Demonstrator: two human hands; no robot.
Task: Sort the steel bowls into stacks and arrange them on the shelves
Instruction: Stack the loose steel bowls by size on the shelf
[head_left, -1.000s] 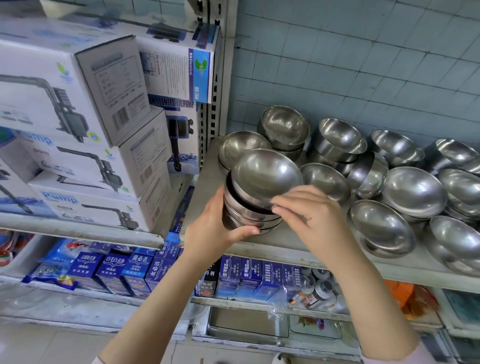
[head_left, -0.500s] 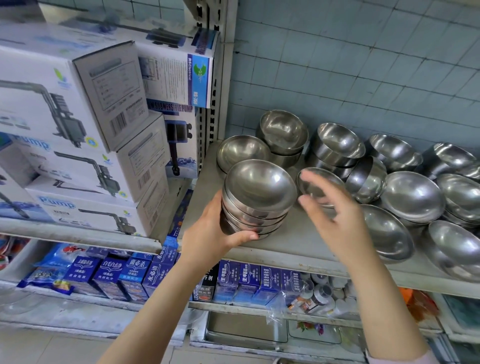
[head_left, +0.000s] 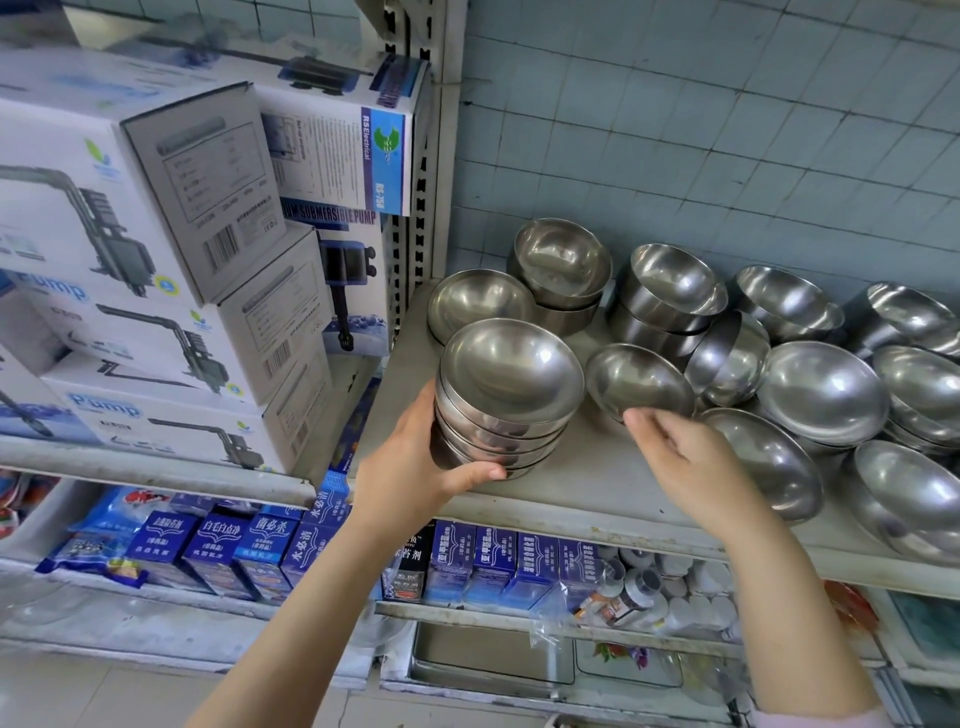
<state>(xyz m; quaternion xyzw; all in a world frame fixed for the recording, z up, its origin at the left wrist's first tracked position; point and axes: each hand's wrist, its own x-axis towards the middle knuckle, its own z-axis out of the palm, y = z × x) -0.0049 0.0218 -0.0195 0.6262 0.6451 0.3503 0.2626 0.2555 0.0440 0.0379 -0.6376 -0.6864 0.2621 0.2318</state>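
Two hands reach up to the shelf (head_left: 597, 486). By its front edge the left hand (head_left: 410, 467) wraps round a stack (head_left: 509, 384) of about five bowls. The right hand (head_left: 691, 462) touches one tilted bowl (head_left: 636, 382) with bent fingers (head_left: 636, 419); its grip is unclear.

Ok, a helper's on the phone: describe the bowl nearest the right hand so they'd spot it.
On the shelf of steel bowls, look right of the stack the left hand grips. The lone tilted bowl by the right hand is unstacked.

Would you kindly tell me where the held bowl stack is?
Head view, centre-left: the left hand grips the bowl stack at the front edge of the shelf.
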